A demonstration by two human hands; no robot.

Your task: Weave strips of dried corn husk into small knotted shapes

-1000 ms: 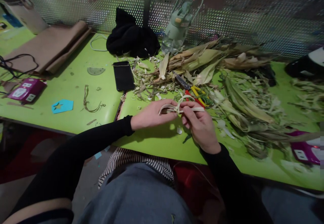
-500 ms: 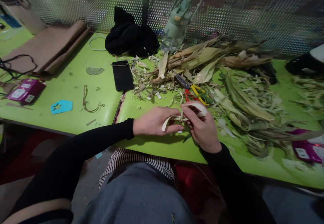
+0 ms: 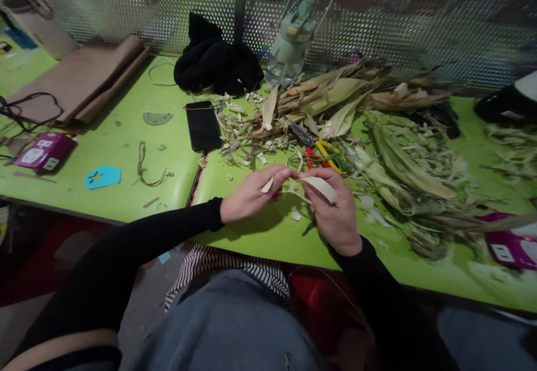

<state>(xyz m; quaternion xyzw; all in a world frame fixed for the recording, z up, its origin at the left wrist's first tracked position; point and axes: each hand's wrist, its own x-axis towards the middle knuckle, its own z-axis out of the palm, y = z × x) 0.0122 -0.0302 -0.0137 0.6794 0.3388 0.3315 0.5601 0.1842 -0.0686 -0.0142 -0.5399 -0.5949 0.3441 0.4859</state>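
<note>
Just above the front of the green table, my left hand [image 3: 255, 193] and my right hand [image 3: 335, 211] are close together, fingertips nearly meeting. Between them is a pale corn husk strip [image 3: 321, 186]; it curves over the fingers of my right hand, and its other end pokes out by my left thumb. Both hands pinch it. Behind my hands lie pliers with red and yellow handles [image 3: 312, 146], beside dried corn husks [image 3: 331, 99] and a litter of husk scraps [image 3: 247, 139]. My fingertips partly hide where the strip is gripped.
A phone [image 3: 203, 126] lies left of the scraps. Farther back are a green water bottle [image 3: 291, 43] and black cloth [image 3: 218, 60]. On the left are brown paper [image 3: 84, 77], a purple box [image 3: 45, 151] and a blue tag [image 3: 103, 177]. More husks [image 3: 411, 164] cover the right side.
My left fingers have curled in and turned around the strip. My right hand has rotated slightly, and the strip now bows more broadly over it. Things on the table stay put.
</note>
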